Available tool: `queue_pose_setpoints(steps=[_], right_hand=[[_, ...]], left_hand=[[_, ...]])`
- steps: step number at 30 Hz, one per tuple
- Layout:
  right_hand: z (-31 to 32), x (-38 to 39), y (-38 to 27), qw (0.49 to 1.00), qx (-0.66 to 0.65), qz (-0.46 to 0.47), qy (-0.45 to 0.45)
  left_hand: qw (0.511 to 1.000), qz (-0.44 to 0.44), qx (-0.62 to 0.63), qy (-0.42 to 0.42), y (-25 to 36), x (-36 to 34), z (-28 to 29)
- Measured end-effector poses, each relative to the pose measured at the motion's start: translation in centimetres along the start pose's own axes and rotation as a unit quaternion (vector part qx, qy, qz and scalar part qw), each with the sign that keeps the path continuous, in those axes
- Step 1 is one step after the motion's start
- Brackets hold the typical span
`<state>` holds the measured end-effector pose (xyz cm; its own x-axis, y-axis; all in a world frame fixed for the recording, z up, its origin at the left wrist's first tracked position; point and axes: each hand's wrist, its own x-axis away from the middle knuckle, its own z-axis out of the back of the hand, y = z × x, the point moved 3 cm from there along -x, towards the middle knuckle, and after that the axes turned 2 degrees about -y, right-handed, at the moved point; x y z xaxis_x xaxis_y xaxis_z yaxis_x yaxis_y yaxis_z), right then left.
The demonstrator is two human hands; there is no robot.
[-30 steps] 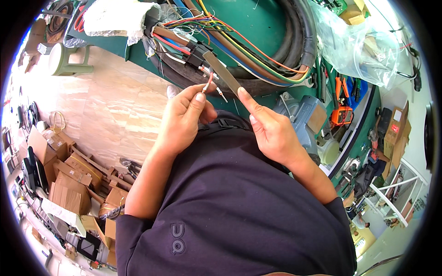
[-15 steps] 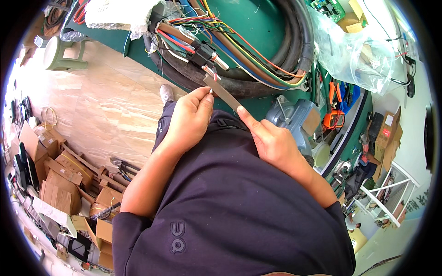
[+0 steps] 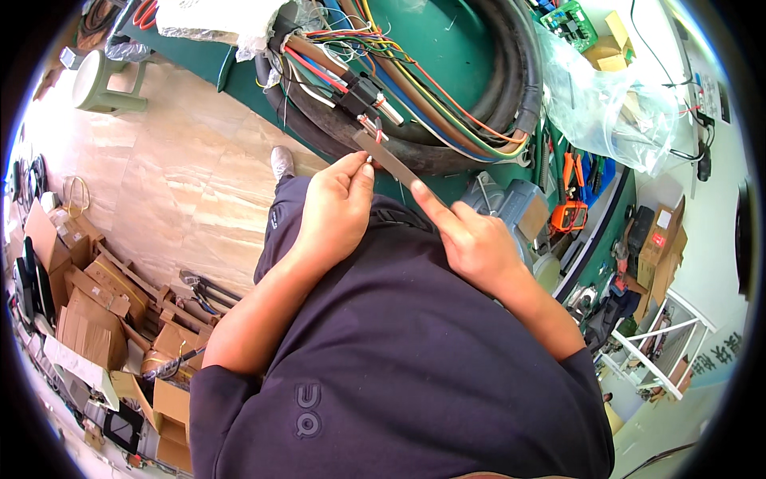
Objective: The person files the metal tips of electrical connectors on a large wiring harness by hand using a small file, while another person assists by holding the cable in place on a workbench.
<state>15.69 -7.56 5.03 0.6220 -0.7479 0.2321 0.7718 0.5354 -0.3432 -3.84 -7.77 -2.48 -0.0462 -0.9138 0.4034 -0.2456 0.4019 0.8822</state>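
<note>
My right hand (image 3: 477, 243) is closed round a flat, grey-brown metal file (image 3: 386, 157), its index finger stretched along the top. The blade slants up and left, its far end just past my left fingertips. Between thumb and forefinger, my left hand (image 3: 333, 206) pinches a small shiny metal piece (image 3: 369, 159), mostly hidden by the fingers. The blade lies close beside that piece; whether they touch I cannot tell. Just beyond the file's end, a black connector block (image 3: 361, 94) with metal pins and coloured wires rests on a thick coiled black cable (image 3: 447, 156).
A green-topped bench (image 3: 439, 48) carries the coil, a blue-grey vise (image 3: 511, 203), an orange meter (image 3: 569, 215) and a clear plastic bag (image 3: 614, 112). A pale green stool (image 3: 100, 84) stands at left. Cardboard boxes (image 3: 92, 323) pile up at lower left.
The whole view has shifted slightly. Both hands keep nearly the same grip and place, and the file has moved only a little against the left fingertips.
</note>
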Motion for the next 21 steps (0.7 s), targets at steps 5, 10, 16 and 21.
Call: queue_pose_setpoints(steps=[5, 10, 16, 21], right_hand=[[-0.1, -3.2, -0.7, 0.995, -0.069, 0.022, 0.070], [1.0, -0.1, -0.2, 0.999, -0.046, 0.007, 0.021], [-1.5, -3.5, 0.0, 0.998, -0.043, 0.016, 0.046], [0.6, -2.2, 0.0, 0.996, -0.060, 0.014, 0.057]], left_hand=[[1.000, 0.018, 0.001, -0.021, 0.4, -0.3, 0.0], [0.999, 0.033, -0.027, -0.015, 0.0, 0.1, 0.5], [0.998, -0.008, -0.059, -0.007, 0.0, -0.2, 0.2], [0.994, 0.055, -0.087, -0.023, 0.3, 0.0, 0.7]])
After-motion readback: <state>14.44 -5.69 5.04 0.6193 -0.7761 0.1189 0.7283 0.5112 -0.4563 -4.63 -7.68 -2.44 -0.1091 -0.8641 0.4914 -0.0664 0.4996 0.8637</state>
